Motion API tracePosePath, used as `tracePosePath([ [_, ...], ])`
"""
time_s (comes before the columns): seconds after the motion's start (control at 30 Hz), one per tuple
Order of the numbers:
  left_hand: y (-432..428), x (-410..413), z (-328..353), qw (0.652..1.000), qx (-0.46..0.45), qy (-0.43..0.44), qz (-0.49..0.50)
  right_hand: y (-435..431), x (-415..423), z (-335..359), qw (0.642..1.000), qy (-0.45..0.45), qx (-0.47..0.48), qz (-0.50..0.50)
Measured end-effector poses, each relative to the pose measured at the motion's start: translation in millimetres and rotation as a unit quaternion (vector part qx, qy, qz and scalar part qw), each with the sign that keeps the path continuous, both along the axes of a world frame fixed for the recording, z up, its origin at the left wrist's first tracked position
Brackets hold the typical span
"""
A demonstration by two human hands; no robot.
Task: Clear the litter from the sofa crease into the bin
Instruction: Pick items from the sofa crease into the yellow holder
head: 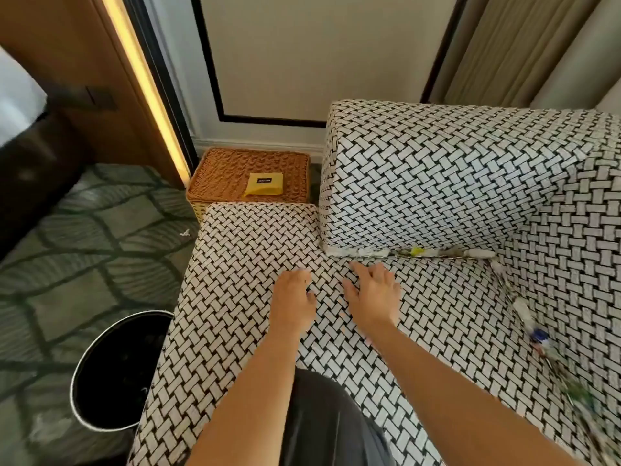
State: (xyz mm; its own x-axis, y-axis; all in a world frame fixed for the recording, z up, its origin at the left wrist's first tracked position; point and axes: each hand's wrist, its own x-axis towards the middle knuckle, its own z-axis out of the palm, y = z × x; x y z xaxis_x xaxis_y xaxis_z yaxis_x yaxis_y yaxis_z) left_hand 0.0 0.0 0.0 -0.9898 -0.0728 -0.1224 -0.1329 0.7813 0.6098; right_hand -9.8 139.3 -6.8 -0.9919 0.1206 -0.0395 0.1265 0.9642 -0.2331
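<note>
The sofa (420,317) wears a black-and-white woven-pattern cover. Litter (416,252), white scraps with a yellow bit, is wedged along the crease under the back cushion. More litter (537,334), white, blue and green pieces, lines the crease at the right side. My left hand (293,297) hovers over the seat with its fingers curled down and nothing in it. A little right of it, my right hand (373,292) is spread open, fingertips close to the back crease, holding nothing. The black bin (114,371) stands on the carpet left of the seat.
A wicker basket (221,176) holding a yellow packet (265,183) sits on the floor beyond the seat's left end. A white scrap (185,233) lies on the green patterned carpet. A dark bed frame is at far left, curtains at upper right.
</note>
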Motion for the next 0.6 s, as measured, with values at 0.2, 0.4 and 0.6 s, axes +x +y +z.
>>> tracePosePath([
  [0.2,-3.7,-27.9,-17.7,0.995,-0.057,0.083,-0.027,-6.4,-28.1,-6.6,0.999,0.031,0.017,-0.033],
  [0.4,-2.7,-59.7,-26.4,0.98,-0.152,0.123,-0.039,-9.1,-34.5,-12.1,0.997,0.056,0.014,-0.053],
  [0.6,0.5,-69.2,-28.1,0.973,-0.186,0.128,-0.052,-11.3,-41.7,-10.0,0.998,0.033,0.011,-0.054],
])
